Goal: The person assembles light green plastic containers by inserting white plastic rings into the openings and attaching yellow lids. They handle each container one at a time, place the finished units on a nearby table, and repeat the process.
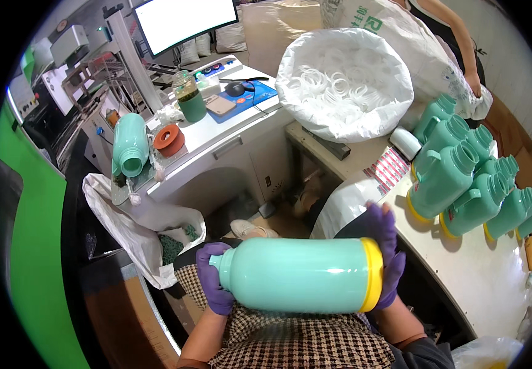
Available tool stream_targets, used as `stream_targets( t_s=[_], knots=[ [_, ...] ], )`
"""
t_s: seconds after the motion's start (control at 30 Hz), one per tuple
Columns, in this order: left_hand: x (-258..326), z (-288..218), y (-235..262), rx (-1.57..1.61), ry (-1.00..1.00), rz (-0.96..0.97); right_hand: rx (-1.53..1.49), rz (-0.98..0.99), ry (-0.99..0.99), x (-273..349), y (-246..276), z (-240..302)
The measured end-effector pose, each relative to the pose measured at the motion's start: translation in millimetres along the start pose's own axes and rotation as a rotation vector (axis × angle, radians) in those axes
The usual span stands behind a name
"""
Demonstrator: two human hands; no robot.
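A mint-green thermos jug (300, 273) with a yellow base ring lies sideways across my lap. My left hand (214, 277), in a purple glove, is wrapped round its narrow neck at the left end. At the other end my right hand (390, 258), also purple-gloved, lies with its palm side along the yellow base. Its fingers are stretched upward past the rim and not curled round the jug. My lap is covered by a checked apron (297, 341).
Several similar jugs (444, 181) stand on the right table (456, 277). A white sack of clear rings (287, 92) sits ahead. On the left desk are another jug (132, 144), orange tape (169, 140) and a jar (189, 101). A person's arm (463, 43) reaches in at the back right.
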State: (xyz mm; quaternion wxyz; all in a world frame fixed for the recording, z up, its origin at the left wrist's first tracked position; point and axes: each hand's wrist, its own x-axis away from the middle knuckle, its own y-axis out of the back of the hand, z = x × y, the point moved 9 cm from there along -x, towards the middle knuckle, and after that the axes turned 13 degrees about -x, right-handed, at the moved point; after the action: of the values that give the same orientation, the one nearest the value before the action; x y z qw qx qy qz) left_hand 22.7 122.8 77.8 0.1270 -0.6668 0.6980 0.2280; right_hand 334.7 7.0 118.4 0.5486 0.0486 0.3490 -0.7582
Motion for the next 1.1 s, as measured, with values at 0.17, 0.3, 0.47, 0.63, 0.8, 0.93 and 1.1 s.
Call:
stream_targets(
  t_s=[0.17,0.3,0.47,0.63,0.8,0.93,1.1],
  knots=[
    [-23.1,-26.7,8.7,-0.028,-0.117,0.039,0.191,-0.324,0.271,-18.2,92.9,48.6],
    [-13.1,3.9,-13.7,-0.05,-0.037,0.018,0.077,-0.141,-0.003,1.9,27.2,-8.8],
    [-10.5,-9.8,-19.3,-0.023,-0.334,0.133,-0.45,-0.118,-0.535,25.0,70.3,-83.6],
    [-11.0,26.7,-17.8,-0.135,-0.124,0.273,-0.288,-0.124,-0.25,25.8,58.5,-83.1],
    [5.8,83.0,-27.0,0.229,0.41,0.259,-0.006,0.184,-0.001,42.9,39.4,-74.0],
    [-3.8,65.4,-3.3,-0.182,0.145,0.097,0.327,0.121,0.235,37.5,33.9,-50.1],
    [2.5,94.7,-13.2,0.052,0.272,-0.034,0.038,0.093,0.068,34.5,11.0,-61.3]
  ],
)
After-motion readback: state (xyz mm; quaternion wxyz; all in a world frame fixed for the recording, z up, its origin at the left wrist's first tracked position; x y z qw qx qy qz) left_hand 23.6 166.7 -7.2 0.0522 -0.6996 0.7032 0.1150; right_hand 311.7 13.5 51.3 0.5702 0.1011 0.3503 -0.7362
